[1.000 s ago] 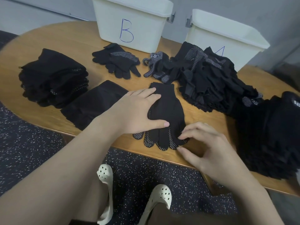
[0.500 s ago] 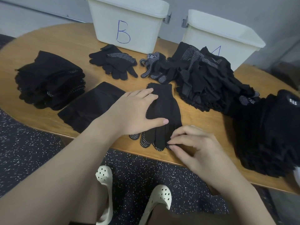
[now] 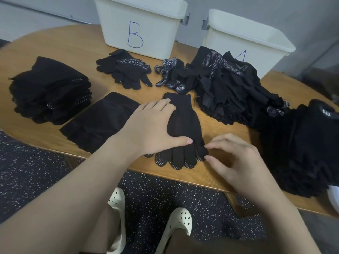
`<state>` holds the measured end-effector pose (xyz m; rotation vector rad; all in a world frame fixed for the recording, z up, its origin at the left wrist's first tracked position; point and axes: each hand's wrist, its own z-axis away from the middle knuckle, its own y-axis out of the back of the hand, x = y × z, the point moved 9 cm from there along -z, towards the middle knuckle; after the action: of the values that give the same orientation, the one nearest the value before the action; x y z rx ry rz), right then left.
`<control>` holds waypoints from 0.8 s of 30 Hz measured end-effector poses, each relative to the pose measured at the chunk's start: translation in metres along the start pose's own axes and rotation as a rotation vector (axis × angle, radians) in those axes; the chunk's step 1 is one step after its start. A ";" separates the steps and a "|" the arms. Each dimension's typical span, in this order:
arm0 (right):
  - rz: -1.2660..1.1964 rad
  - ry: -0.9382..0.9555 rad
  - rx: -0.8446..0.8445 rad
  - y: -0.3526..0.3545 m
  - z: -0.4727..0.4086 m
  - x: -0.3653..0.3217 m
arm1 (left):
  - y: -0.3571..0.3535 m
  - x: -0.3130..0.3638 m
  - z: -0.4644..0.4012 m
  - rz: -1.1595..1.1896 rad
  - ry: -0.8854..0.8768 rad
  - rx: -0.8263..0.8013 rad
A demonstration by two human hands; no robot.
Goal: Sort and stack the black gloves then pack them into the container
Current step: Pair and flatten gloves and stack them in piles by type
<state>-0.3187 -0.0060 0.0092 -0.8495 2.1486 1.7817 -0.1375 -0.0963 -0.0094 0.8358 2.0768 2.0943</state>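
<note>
- Our left hand (image 3: 154,129) lies flat, fingers straight, pressing the black glove (image 3: 183,129) on the table (image 3: 229,173)
- At 3 o'clock of the glove's fingertips, our right hand (image 3: 236,162) has a curled grip, pinching them

A glove pair (image 3: 183,129) lies between a flat stack (image 3: 99,121) leftward and a heap (image 3: 234,92) rightward, bins (image 3: 139,24) behind.
</note>
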 end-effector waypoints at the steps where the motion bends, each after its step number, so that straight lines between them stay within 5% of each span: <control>1: -0.003 0.003 -0.008 -0.003 -0.001 -0.001 | 0.000 0.000 0.000 0.001 0.001 -0.001; 24: -0.002 0.031 -0.063 -0.008 -0.002 -0.011 | -0.001 -0.001 0.000 0.008 -0.001 -0.011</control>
<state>-0.3044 -0.0057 0.0088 -0.8998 2.1200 1.8565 -0.1372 -0.0962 -0.0106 0.8446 2.0636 2.1063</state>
